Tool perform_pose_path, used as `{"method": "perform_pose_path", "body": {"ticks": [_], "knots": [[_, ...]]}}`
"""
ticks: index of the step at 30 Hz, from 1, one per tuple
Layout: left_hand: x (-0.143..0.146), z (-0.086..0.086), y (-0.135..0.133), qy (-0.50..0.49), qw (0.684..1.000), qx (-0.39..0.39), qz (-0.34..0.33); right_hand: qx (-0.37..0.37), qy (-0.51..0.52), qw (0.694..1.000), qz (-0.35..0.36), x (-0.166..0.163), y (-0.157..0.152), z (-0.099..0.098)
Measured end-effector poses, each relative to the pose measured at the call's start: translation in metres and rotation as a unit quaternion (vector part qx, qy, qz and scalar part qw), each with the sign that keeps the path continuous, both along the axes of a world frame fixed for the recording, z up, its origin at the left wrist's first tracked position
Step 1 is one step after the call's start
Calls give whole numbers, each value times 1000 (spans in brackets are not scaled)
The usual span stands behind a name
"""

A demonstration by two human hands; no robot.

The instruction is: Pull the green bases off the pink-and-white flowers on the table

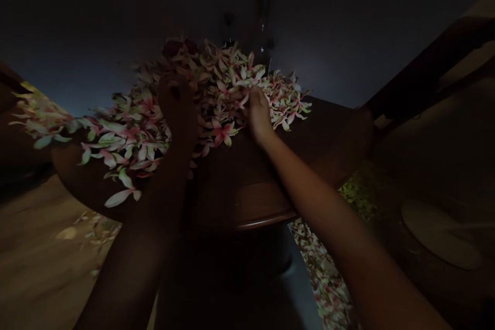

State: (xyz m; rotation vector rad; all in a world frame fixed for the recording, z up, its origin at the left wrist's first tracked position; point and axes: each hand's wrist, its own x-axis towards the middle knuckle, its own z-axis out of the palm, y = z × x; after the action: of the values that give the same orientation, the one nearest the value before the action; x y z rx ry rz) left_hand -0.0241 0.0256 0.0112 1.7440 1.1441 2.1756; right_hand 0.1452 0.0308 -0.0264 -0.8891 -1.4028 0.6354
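A long heap of pink-and-white star-shaped blossoms [226,108] lies across a round dark wooden table [263,206], its long axis running from about 9 o'clock to 2 o'clock and its narrow petals, tinged green at the tips, overlapping in a loose, papery drift. Some blossoms hang over the table's smooth, rounded edge at about 8 o'clock. Both hands are in the heap and well apart. The left hand [176,105] lies deeper in it at about 11 o'clock, with the blossoms spreading mostly to its left. It is curled over and dark against the light, so how far it is closed, and whether it has hold of any blossoms, cannot be told. The right hand [259,116] rests at about 12 o'clock on the heap's near edge, nearer the thinner lobe that tapers off to its right. Its fingers are bunched together among the petals, though whether they pinch any is hidden. Beyond the heap stand a tall glass bottle [264,26] and a small dark bottle [229,28]. More fallen blossoms [320,278] scatter across the tan floor [42,252] at about 5 o'clock, and a pale round disc [441,234] lies at about 4 o'clock
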Motion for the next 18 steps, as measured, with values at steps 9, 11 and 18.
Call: {"method": "perform_pose_path", "body": {"ticks": [9,11,18], "knots": [[11,1,-8,88,993,-82,-8,39,-22,996,-82,16,9,0],[13,0,-12,118,988,-96,-4,47,-29,994,-91,17,9,0],[9,15,-18,248,963,-104,26,84,-153,979,-103,16,-4,7]]}}
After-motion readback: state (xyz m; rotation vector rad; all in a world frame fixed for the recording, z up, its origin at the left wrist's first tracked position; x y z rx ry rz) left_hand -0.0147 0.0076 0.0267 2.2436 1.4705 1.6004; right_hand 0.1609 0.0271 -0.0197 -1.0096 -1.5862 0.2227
